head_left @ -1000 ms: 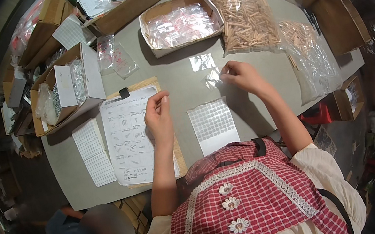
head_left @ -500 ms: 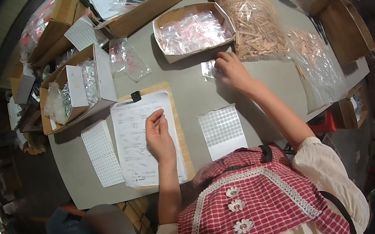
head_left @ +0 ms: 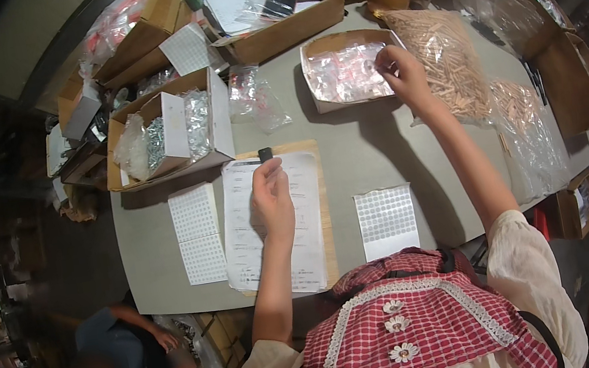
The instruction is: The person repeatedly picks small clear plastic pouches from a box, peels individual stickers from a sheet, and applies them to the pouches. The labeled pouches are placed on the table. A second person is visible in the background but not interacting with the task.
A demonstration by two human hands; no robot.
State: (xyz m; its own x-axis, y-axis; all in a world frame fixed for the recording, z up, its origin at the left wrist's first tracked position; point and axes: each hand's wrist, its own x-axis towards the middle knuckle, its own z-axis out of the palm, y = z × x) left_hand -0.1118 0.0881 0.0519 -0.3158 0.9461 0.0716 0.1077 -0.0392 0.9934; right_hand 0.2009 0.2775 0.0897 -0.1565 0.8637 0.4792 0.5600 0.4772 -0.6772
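My right hand [head_left: 407, 75] reaches over the right side of a white cardboard box [head_left: 351, 102], its fingers bent and pinched at the edge of a small clear plastic bag. Several such bags [head_left: 346, 74] with red lines fill the box. My left hand [head_left: 273, 199] hovers over a clipboard [head_left: 324, 218] with printed sheets [head_left: 240, 227]. Its fingers are curled, with thumb and forefinger close together near the black clip [head_left: 265, 155]; whether anything small is between them is hidden. A sheet of round grey stickers [head_left: 386, 219] lies in front of me, partly peeled.
Left of the clipboard lies another sticker sheet [head_left: 198, 234]. Behind it stands a divided box [head_left: 219, 119] of bagged metal hardware. Bags of wooden dowels [head_left: 440, 57] lie at the right, beside an open cardboard box [head_left: 566, 75]. Another person [head_left: 117, 351] is at the lower left.
My right hand has moved from the table up to the white box, and the small bag it touched has left the table. My left hand has shifted toward the clip. The whole view has shifted.
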